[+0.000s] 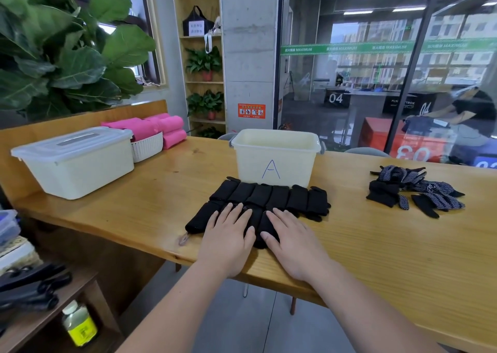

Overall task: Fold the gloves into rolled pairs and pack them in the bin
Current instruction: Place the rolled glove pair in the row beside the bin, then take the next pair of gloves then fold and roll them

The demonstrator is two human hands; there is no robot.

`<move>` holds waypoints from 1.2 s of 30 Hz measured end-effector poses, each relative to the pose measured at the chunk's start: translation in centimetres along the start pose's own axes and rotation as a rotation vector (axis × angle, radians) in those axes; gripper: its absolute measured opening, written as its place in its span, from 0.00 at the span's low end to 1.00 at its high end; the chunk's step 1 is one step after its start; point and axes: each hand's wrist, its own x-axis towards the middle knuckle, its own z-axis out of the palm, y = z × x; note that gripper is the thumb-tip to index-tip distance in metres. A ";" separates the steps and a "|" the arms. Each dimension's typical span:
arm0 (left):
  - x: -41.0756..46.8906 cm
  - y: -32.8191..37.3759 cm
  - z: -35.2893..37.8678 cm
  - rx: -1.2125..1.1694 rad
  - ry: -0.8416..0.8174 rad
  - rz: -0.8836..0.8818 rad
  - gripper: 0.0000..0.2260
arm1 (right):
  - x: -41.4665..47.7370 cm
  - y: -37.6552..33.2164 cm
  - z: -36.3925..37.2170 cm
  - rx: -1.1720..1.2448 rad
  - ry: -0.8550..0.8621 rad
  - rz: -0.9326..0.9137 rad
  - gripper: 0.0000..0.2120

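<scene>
1. While the left hand point(228, 234) and right hand point(290, 241) press flat on the rolls point(269, 198) just before the bin point(275, 161), even pressure should stop them springing open.
2. Neither grip is closed: fingers straight, holding nothing.
3. Rolls: soft black knit, stubby cylinders in two rows.
4. Bin: smooth pale plastic, open-topped.
5. Loose gloves point(415, 190), limp, dotted grey and black, lie right of the bin on the wooden tabletop point(376, 239).

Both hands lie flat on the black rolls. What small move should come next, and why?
Probably curl the left hand and right hand round the nearest rolled gloves and lift them toward the bin marked A: both palms press them flat, and the rolls sit lined up right before it.
</scene>
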 end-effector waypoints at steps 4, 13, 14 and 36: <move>0.0 0.1 -0.3 -0.035 0.001 -0.014 0.29 | -0.2 0.3 -0.3 0.124 0.064 0.038 0.34; 0.8 2.5 -2.1 -0.041 0.049 0.091 0.30 | -1.9 2.9 -2.9 0.145 0.105 0.053 0.33; 1.0 3.3 -2.1 -0.040 0.052 0.105 0.30 | -2.2 3.5 -3.4 0.134 0.100 0.061 0.33; 6.4 24.5 3.3 -0.082 -0.079 0.463 0.31 | -10.4 22.0 -9.0 -0.040 0.118 0.405 0.34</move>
